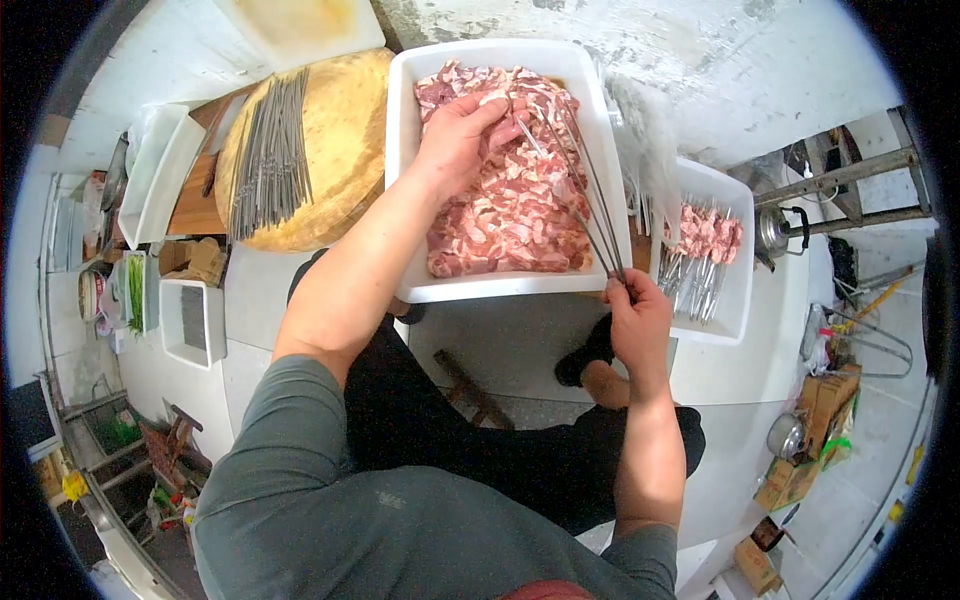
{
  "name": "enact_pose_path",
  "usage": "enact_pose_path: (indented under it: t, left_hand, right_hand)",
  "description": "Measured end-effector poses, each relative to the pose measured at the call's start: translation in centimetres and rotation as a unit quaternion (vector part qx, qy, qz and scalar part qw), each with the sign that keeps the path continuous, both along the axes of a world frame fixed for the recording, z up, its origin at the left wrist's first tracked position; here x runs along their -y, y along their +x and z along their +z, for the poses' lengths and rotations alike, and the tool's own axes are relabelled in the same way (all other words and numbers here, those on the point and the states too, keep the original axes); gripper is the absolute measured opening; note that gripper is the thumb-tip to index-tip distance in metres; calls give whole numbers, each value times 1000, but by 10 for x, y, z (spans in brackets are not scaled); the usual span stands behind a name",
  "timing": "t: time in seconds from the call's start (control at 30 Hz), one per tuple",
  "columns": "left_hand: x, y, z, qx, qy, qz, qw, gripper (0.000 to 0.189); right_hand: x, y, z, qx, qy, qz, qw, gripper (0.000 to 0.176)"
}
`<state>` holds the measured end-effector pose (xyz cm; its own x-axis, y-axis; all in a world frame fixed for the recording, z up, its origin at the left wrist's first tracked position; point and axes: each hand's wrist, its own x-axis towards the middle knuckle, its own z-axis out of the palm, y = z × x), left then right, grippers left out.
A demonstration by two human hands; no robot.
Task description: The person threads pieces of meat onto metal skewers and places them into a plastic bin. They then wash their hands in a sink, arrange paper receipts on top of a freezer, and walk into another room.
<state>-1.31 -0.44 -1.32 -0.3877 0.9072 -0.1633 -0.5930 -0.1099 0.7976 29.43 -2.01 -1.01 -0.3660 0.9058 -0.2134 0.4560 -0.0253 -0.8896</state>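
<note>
Over a white tub filled with cut raw meat, my left hand is closed, thumb and fingers pinching what looks like a piece of meat, largely hidden by the fingers. My right hand, near the tub's front right corner, is closed round the lower ends of several long metal skewers. The skewers slant up and left across the meat, and the tip of one lies close to my left fingers.
Left of the tub, many bare skewers lie on a round wooden board. At right, a white tray holds skewers loaded with meat. Clear plastic bags hang between. A metal kettle stands farther right.
</note>
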Motion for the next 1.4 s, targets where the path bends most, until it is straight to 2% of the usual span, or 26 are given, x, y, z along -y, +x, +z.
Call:
enact_pose_path:
  t: [0.23,0.73,0.83,1.03,1.4]
  left_hand:
    - [-1,0,-2,0,-16,24,1000,19]
    - [0,7,-2,-38,-33,-3,999,20]
    - [-1,3,-6,-35,-22,-27,999,20]
    - [3,10,9,41,-30,-9,999,22]
    - [3,8,5,11,-6,-17,1000,23]
  right_hand:
    - [3,-3,2,-6,6,-5,1000,20]
    - [5,-6,-7,-10,35,-9,999,21]
    - [6,-7,-6,-12,32,-7,999,21]
    - [3,-10,-6,15,40,-5,999,21]
    - [4,-15,-10,-10,31,-15,999,20]
